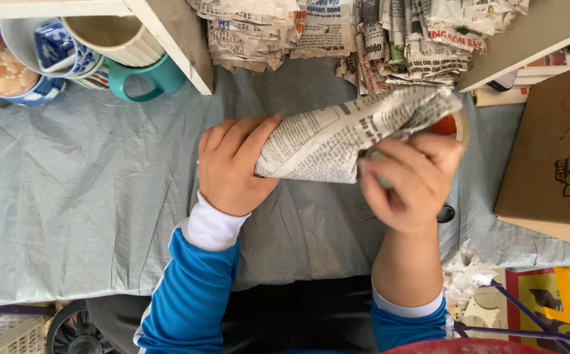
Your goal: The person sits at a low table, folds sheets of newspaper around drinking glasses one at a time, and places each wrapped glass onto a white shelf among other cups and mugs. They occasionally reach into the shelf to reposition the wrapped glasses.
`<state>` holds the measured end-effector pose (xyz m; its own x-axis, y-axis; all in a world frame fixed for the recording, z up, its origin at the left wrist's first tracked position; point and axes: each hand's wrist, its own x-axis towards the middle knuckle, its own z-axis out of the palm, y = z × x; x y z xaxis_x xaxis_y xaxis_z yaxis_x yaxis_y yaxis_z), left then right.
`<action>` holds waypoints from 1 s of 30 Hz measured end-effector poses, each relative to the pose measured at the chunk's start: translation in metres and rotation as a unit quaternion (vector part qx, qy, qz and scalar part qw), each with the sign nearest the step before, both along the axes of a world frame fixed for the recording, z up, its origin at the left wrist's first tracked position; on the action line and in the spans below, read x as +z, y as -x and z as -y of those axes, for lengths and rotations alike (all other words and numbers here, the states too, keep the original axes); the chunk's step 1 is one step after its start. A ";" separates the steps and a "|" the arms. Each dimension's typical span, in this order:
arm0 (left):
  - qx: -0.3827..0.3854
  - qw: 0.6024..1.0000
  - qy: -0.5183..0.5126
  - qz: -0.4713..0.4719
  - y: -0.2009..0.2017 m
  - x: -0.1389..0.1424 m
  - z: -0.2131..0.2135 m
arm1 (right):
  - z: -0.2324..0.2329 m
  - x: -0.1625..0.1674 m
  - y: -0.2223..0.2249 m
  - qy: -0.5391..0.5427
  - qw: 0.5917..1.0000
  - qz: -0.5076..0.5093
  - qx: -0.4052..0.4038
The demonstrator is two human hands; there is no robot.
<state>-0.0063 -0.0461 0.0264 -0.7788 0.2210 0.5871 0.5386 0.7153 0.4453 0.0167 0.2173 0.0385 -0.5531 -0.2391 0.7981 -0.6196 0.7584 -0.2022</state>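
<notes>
item wrapped in newspaper [337, 141]: contents fully hidden by the paper. bundle was held above a pale blue cloth [88, 196], gripped at its near end by the left hand [232, 167], fingers curled over it, and pinched at its far end by the right hand [413, 180]. a tape roll [454, 124] was mostly hidden behind. further off, stacked newspapers [337, 33] and cups [69, 52] were cut off.

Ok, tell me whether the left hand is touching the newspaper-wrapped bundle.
Touching: the head view shows the left hand with fingers wrapped over the newspaper-wrapped bundle.
</notes>
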 end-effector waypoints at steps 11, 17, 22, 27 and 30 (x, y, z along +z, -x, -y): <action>0.010 0.999 0.028 -0.018 0.000 -0.004 0.000 | -0.004 -0.015 0.003 -0.006 0.988 0.123 -0.089; 0.006 0.997 -0.071 0.006 0.000 -0.007 0.001 | 0.008 -0.026 0.007 0.463 0.867 0.114 0.146; 0.049 0.997 -0.019 -0.061 -0.003 -0.009 0.004 | 0.002 -0.015 0.006 0.330 0.935 0.092 0.090; 0.103 0.985 0.077 -0.117 -0.004 -0.011 0.009 | -0.009 -0.016 0.004 0.018 0.987 0.148 0.066; 0.097 0.985 0.086 -0.116 -0.005 -0.012 0.008 | -0.011 -0.029 0.001 0.136 0.933 0.282 0.178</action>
